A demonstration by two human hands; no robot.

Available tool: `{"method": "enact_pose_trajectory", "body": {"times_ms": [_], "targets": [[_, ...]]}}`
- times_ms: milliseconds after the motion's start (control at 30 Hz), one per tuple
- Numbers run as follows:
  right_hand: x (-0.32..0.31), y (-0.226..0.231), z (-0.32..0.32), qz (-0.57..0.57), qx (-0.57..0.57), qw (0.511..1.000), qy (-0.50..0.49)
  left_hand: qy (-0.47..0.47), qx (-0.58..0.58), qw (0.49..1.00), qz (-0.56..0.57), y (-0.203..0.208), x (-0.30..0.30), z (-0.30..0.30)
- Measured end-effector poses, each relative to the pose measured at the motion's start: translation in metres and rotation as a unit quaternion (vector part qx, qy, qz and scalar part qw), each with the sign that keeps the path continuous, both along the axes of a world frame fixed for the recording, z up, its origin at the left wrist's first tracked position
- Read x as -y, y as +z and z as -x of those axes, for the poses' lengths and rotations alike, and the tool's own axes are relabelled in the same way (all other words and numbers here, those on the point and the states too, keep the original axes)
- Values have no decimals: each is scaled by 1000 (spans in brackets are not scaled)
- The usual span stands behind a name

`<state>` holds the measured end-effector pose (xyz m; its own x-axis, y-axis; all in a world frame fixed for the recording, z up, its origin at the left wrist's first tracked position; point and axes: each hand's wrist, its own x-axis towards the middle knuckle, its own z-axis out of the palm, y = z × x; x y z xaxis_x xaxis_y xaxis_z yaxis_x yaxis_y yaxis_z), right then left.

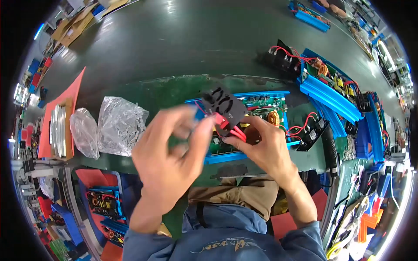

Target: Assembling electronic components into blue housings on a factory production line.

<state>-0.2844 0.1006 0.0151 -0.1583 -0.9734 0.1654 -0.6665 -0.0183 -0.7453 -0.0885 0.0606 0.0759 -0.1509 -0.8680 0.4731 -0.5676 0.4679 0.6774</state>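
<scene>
My right hand (pixel 267 145) is closed at the lower right edge of a black end panel (pixel 226 106) with cut-out slots, thumb beside its thick red wires (pixel 238 132). Blurred by motion, my left hand (pixel 170 148) has its thumb and fingers apart. The left thumb tip is close to a red piece (pixel 221 120) at the panel's lower edge; whether they touch is unclear. Beneath both hands lies a green circuit board (pixel 264 102) with a copper coil (pixel 273 118), set in a blue metal housing (pixel 228 157). A second black panel (pixel 311 135) on red wires rests to its right.
Clear plastic bags (pixel 119 124) of small grey parts lie left, beside a box of metal plates (pixel 59 130). Several blue housings with boards (pixel 331 95) crowd the right side, near a black-handled tool (pixel 331 154). Below the bench edge, a bin (pixel 102 178) holds more units.
</scene>
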Motion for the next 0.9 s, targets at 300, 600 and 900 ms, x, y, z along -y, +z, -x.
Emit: {"method": "enact_pose_trajectory", "body": {"times_ms": [300, 600, 900], "targets": [[47, -6, 39, 144, -146, 978, -26, -194, 89, 977, 5, -84, -15, -18], [77, 7, 39, 200, -201, 959, 23, -207, 51, 976, 51, -96, -1, 2], [-5, 17, 52, -5, 32, 999, 30, 24, 27, 982, -186, -96, -18, -42]]}}
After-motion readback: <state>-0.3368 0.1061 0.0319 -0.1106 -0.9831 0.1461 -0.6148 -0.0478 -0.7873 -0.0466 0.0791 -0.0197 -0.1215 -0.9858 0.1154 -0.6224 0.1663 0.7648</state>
